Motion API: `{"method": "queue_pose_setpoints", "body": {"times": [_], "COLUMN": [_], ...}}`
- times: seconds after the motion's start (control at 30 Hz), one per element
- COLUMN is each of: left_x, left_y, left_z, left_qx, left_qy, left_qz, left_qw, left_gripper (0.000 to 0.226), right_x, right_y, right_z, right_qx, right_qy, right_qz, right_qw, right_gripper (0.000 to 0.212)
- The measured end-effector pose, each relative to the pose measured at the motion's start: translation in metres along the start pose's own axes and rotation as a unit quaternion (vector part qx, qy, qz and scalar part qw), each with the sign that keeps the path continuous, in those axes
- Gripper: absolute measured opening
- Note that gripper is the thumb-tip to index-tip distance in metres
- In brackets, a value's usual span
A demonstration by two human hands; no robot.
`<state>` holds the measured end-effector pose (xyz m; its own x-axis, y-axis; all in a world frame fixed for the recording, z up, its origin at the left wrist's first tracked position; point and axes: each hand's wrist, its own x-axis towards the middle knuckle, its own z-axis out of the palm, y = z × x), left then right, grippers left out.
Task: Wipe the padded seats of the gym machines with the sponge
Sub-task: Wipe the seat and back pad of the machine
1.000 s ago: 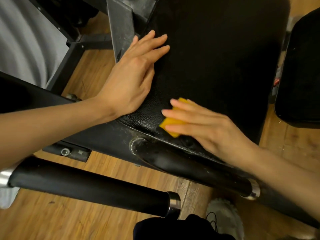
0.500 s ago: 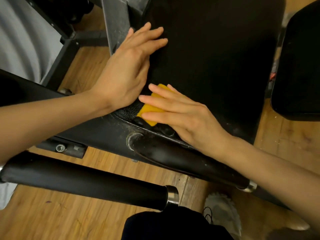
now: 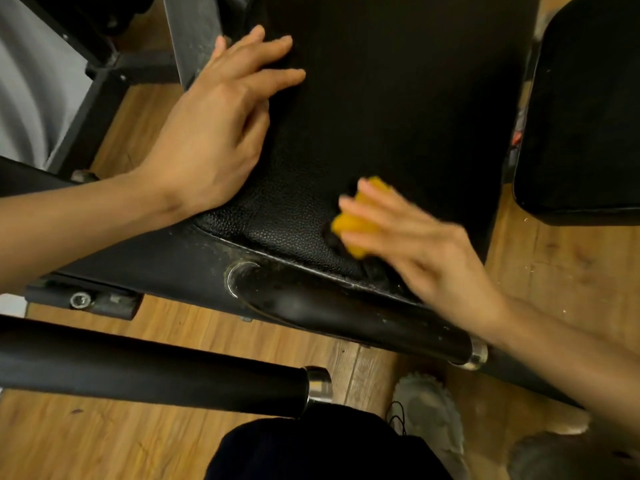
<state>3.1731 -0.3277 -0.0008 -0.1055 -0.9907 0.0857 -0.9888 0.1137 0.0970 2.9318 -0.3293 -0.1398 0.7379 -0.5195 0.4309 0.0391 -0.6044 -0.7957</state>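
Note:
A black padded seat [image 3: 398, 109] of a gym machine fills the middle of the head view. My left hand [image 3: 218, 133] lies flat on the seat's left edge, fingers straight and pointing right. My right hand [image 3: 422, 244], blurred by motion, presses a yellow sponge [image 3: 353, 225] onto the seat near its front edge, with straight fingers laid over the sponge. Most of the sponge is hidden under those fingers.
A black roller bar [image 3: 346, 313] with a chrome end runs below the seat's front edge; a second padded bar [image 3: 156, 372] crosses lower left. Another black pad [image 3: 581, 109] stands at the right. The grey metal frame [image 3: 194, 32] rises upper left. A shoe [image 3: 429, 414] rests on the wooden floor.
My right hand slid the sponge left until it almost met my left hand, then back right along the seat's front edge. My left hand stayed flat on the seat.

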Motion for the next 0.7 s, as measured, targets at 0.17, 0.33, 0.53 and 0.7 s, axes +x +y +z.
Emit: {"method": "queue_pose_setpoints", "body": {"times": [0.17, 0.33, 0.53, 0.7], "left_x": [-0.001, 0.000, 0.002, 0.000], "left_y": [0.000, 0.000, 0.001, 0.024], "left_z": [0.002, 0.001, -0.001, 0.016], "left_qx": [0.003, 0.026, 0.101, 0.136], "left_qy": [0.009, -0.002, -0.033, -0.107], "left_qz": [0.002, 0.014, 0.076, 0.166], "left_qw": [1.000, 1.000, 0.991, 0.971], "left_gripper": [0.049, 0.052, 0.048, 0.055], "right_x": [-0.010, 0.018, -0.051, -0.038], "right_y": [0.015, 0.020, 0.026, 0.025], "right_z": [-0.019, -0.009, -0.025, -0.013], "right_qx": [-0.029, 0.006, -0.083, -0.077], "right_qy": [-0.079, 0.108, -0.107, -0.086], "right_qz": [-0.048, 0.081, -0.053, -0.061], "right_qw": [0.995, 0.991, 0.989, 0.991], "right_gripper": [0.034, 0.033, 0.031, 0.031]}}
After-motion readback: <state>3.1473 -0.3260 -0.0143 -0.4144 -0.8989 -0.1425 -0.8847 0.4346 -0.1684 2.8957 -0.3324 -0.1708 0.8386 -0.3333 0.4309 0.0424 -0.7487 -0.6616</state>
